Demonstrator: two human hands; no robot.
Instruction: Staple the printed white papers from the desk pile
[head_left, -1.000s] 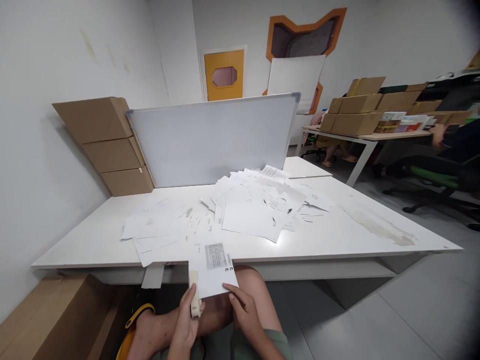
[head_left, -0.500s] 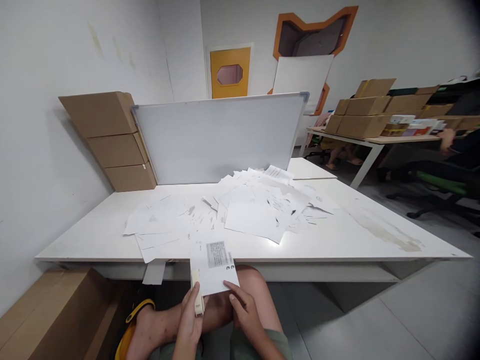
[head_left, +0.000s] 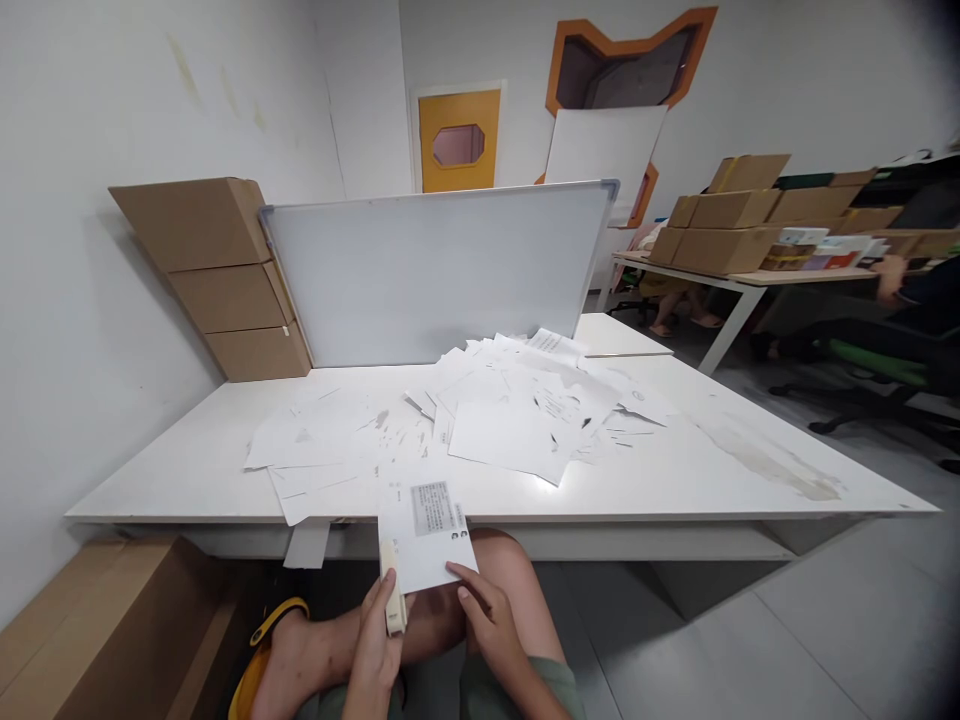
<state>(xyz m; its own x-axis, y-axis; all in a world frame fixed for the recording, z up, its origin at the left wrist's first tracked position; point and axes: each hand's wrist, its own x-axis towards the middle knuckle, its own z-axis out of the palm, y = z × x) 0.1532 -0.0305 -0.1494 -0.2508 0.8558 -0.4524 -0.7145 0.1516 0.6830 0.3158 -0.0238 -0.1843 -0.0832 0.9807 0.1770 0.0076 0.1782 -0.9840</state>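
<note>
My left hand (head_left: 377, 628) is closed around a cream-coloured stapler (head_left: 393, 592), whose far end lies at the left edge of a printed white sheet of paper (head_left: 427, 560). That sheet carries a grey block of text and small dark marks on its right side. My right hand (head_left: 487, 618) pinches the sheet's lower right part, index finger on top and thumb near its lower edge. The paper is held in front of the table edge, above my legs. Whether the stapler's jaws press on the paper cannot be made out.
A heap of loose papers (head_left: 517, 410) covers the middle of the white table (head_left: 180, 470), with more sheets (head_left: 307, 445) at left. Behind stand a whiteboard (head_left: 442, 275) and stacked cardboard boxes (head_left: 229, 295). An open carton (head_left: 97, 620) sits lower left. People sit around another table at right.
Both hands keep the same hold on the stapler and the sheet. The whole view has shifted very slightly.
</note>
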